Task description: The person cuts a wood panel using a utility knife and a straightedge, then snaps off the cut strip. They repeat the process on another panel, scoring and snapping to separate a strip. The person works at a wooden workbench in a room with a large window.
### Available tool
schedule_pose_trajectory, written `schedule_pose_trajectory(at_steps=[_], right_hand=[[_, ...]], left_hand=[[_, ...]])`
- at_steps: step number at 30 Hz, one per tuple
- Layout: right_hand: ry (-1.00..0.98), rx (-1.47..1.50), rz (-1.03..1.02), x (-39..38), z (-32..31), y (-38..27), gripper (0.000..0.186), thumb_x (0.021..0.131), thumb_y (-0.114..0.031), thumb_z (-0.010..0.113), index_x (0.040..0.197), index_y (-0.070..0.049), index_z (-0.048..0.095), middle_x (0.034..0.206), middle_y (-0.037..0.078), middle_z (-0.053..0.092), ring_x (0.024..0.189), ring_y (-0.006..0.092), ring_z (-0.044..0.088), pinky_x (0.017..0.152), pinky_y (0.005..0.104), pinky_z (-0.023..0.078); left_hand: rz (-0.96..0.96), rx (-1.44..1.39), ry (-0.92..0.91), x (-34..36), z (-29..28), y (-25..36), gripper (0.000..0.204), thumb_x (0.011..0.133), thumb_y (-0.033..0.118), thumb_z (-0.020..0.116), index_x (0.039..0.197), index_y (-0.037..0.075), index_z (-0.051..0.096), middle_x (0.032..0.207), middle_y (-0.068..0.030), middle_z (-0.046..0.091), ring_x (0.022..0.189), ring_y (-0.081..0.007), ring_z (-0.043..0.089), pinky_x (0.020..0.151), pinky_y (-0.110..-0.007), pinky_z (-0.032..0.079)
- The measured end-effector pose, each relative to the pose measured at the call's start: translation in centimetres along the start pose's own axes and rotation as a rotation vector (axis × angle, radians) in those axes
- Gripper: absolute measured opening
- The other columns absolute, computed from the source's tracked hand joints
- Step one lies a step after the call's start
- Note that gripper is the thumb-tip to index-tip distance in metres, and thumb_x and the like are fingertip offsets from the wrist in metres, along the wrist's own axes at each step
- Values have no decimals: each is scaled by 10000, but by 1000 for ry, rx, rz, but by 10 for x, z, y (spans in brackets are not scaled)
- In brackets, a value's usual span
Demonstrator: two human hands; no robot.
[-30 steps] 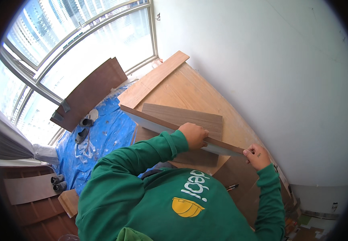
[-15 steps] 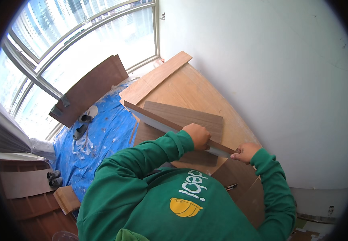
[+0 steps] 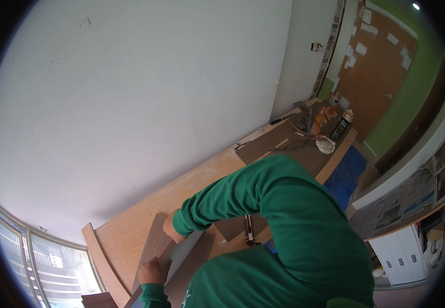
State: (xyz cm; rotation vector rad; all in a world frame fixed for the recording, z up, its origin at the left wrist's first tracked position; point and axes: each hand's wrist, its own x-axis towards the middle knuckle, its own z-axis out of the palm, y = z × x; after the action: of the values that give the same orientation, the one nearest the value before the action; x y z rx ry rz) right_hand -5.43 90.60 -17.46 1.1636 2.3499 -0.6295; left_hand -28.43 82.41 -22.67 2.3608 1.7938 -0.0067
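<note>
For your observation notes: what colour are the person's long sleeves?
Green long sleeves, clearest in the head view.

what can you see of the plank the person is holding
The plank is a thin, flat flooring board, brown wood grain on one face with a pale grey face turned toward the camera. It lies tilted over the light wooden floor near the white wall. The left hand grips its lower end and the right hand holds its upper edge. The green sleeve hides its far end.

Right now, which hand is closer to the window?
Left. The left hand grips the pale plank at its end, on the side of the window. The right hand sits farther along the plank, toward the wall.
</note>
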Motion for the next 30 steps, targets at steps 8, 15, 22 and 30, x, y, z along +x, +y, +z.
schedule_pose_trajectory(at_steps=[8,15,22,30], right_hand=[[-33,28,-34,5,6,1,359,838,-273,723,1152,-102,756,1108,142,751,1073,343,703,923,480,543],[40,197,-60,-31,-9,-7,322,854,-289,706,1083,-66,742,1066,199,737,1050,380,698,915,504,532],[6,530,-173,-58,-36,-21,407,925,-400,660,800,-14,626,737,183,640,722,364,637,687,491,470],[-156,508,-148,-57,-74,-16,391,985,-377,638,849,-11,630,656,81,599,641,192,634,606,374,473]], left_hand=[[43,-39,-5,3,10,-2,547,746,581,816,693,62,652,673,-181,678,677,-417,687,618,-517,544],[48,-29,-26,2,3,9,490,763,563,801,744,95,660,691,-146,688,682,-401,691,609,-512,540],[7,-117,-100,-6,11,0,405,852,524,737,810,123,692,703,-122,693,698,-363,701,634,-504,546],[78,-253,-147,-3,0,-10,364,877,438,724,935,81,682,776,-132,719,749,-376,711,676,-493,561]])
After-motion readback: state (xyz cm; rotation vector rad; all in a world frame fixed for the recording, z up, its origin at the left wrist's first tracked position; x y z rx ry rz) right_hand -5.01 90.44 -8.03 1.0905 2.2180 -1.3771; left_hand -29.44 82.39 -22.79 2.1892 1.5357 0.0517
